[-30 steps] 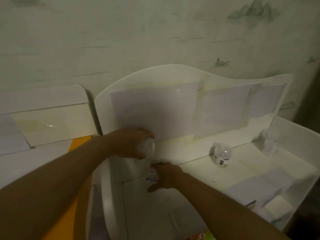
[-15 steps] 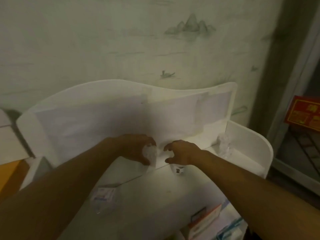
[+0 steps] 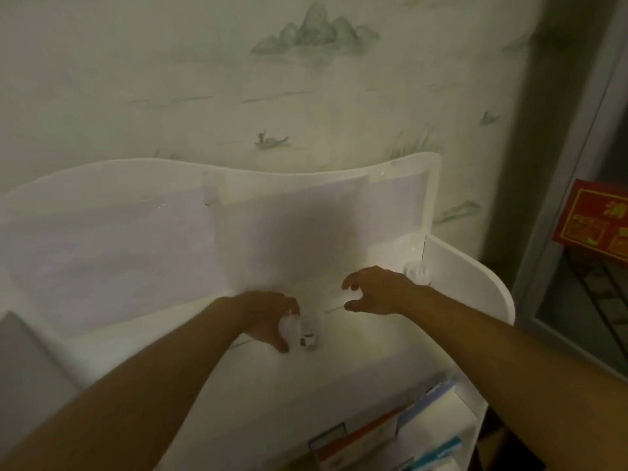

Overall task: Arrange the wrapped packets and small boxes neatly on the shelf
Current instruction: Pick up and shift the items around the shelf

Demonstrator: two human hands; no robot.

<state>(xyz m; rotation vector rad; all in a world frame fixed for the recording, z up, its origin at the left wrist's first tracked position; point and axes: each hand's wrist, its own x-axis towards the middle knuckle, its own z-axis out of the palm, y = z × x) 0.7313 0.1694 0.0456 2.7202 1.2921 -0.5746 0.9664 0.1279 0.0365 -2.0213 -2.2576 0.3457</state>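
Dimly lit: scene is murky and soft, fine detail hard to read.
Left hand: left hand (image 3: pixel 272 317) reaches forward over the shelf (image 3: pixel 356 351), forearm stretched in from the lower left; fingers and thumb curl round a clear wrapped packet (image 3: pixel 291 326), thumb pointing down at its near side.
Packet held: crinkly, pale, upright in the grip, low over the shelf surface, close to the back panel; whether it touches the surface I cannot tell.
Second packet: another small wrapped packet with dark print (image 3: pixel 311 336) stands on the shelf just beside the held one, to its right; touching or not, cannot tell.
Right hand: right hand (image 3: pixel 377 290) hovers palm down further right, forearm coming in from the lower right; fingers spread and loosely bent, thumb apart from them, holding nothing.
Third packet: a clear wrapped packet (image 3: pixel 416 271) sits in the far right corner of the shelf, just behind the right wrist, against the side wall.
Shelf: white, with a wavy-topped back panel (image 3: pixel 136 232) covered in pale taped sheets, and a rounded side wall (image 3: pixel 475 290) on the right.
Lower level: small boxes (image 3: pixel 390 433) in blue, white and orange stand on edge below the shelf's front.
Surroundings: wallpaper (image 3: pixel 306 79) with faint green mountains behind; a red box (image 3: pixel 594 226) on a wire rack at far right.
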